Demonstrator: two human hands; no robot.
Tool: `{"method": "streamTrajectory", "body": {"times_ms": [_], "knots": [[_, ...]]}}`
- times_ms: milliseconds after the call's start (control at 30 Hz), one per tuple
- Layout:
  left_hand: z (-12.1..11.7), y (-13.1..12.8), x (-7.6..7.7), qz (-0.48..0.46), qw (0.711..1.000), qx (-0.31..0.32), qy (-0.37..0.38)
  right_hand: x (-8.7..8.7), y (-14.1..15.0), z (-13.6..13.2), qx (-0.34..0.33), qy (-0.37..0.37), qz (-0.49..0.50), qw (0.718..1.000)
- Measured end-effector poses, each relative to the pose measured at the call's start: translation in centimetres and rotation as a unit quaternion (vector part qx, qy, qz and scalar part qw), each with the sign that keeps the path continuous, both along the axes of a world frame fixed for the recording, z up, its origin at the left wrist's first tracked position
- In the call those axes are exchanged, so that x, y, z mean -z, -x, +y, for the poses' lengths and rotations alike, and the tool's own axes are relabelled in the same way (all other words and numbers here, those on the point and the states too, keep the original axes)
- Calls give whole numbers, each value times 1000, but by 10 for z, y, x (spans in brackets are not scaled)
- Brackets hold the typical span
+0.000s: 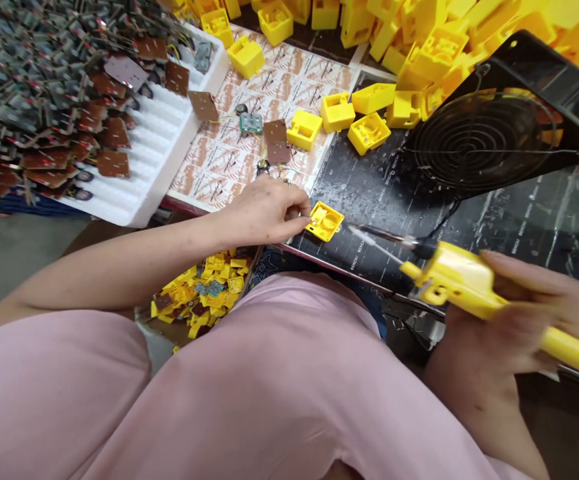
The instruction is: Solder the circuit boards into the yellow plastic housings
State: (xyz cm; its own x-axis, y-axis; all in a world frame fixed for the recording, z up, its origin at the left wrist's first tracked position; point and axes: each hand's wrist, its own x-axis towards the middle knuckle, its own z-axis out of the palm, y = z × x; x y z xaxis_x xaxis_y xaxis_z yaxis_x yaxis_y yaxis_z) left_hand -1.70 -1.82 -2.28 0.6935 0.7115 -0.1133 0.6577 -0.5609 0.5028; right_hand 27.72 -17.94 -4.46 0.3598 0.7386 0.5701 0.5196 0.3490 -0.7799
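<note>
My left hand [269,208] pinches the left edge of a small open yellow plastic case [330,223] lying on the black bench top, its hollow side up. Wrapped in the fingers of my right hand [524,320] is a yellow soldering gun [462,277]. Its thin tip points left, a short way from the case's right side, and a slim metal tube runs below it. Just beyond my left hand lie a brown circuit board [277,141], a green module [250,123] with thin wires, and a small round black part [263,167].
A white foam tray [154,143] at left bears a heap of wired boards [59,87]. Yellow cases [369,133] line the bench, with a large pile [439,40] behind. A black fan [489,133] stands at right. Below the bench edge sits a box of yellow parts [214,283].
</note>
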Motion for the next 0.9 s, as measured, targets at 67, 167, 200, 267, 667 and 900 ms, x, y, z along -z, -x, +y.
{"method": "streamTrajectory", "body": {"times_ms": [67,167,200,267,667,900], "knots": [[1,-2,-3,11,1000,-2,1,1,12,6,-48,-16,-59,997],[3,-4,-9,27,999,-17,11,-4,23,7,-103,9,-103,989],[3,-5,-11,31,999,-23,18,-6,25,6,-107,11,-103,989],[3,-7,-13,41,998,-29,29,-10,26,5,-119,5,-108,987],[6,-18,-18,128,991,7,-35,-27,34,16,-206,-11,-232,951],[8,-21,-20,151,988,15,-19,-35,27,20,-251,-6,-285,925]]}}
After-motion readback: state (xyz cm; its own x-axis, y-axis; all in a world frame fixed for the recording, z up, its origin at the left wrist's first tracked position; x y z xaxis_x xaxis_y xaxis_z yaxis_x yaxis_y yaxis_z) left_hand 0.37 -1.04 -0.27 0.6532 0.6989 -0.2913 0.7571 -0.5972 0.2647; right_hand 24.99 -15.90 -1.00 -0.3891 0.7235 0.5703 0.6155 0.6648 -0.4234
